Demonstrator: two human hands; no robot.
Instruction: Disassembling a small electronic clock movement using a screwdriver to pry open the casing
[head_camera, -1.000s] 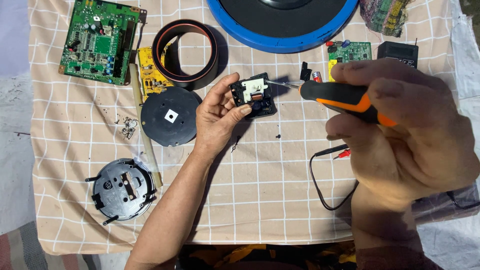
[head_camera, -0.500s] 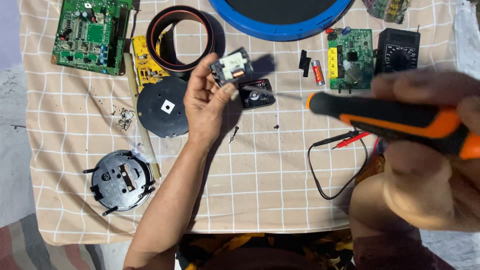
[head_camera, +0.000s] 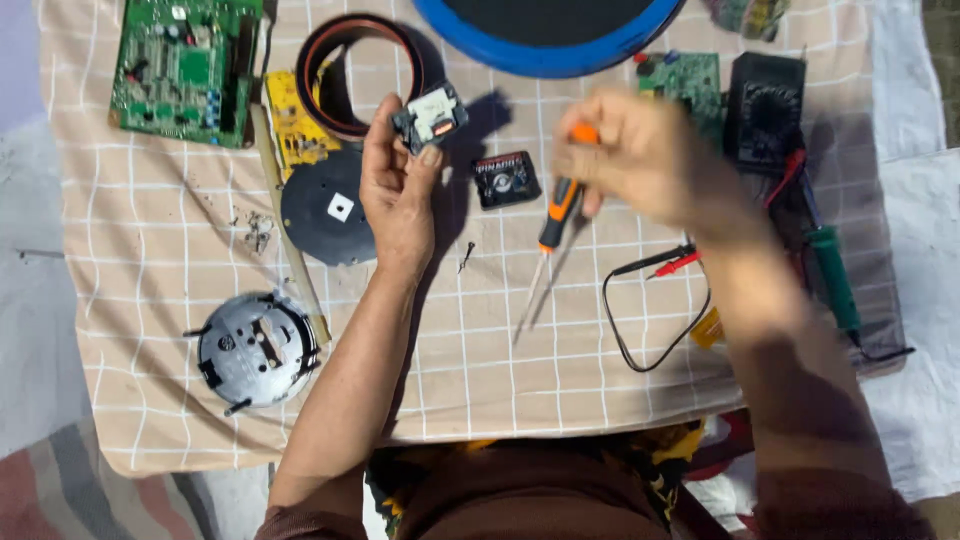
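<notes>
Here, over the checked cloth (head_camera: 160, 240), the left hand (head_camera: 395, 195) pinches a small black module (head_camera: 430, 116) between thumb and fingertips, just above the black disc (head_camera: 325, 205). The right hand (head_camera: 640, 155), blurred, has its fingers closed round an orange-handled screwdriver (head_camera: 555, 220), tip pointing down, right of that disc.

A checked beige cloth (head_camera: 150, 400) carries a green circuit board (head_camera: 180, 65), black disc (head_camera: 325, 210) and multimeter (head_camera: 765, 95).
</notes>
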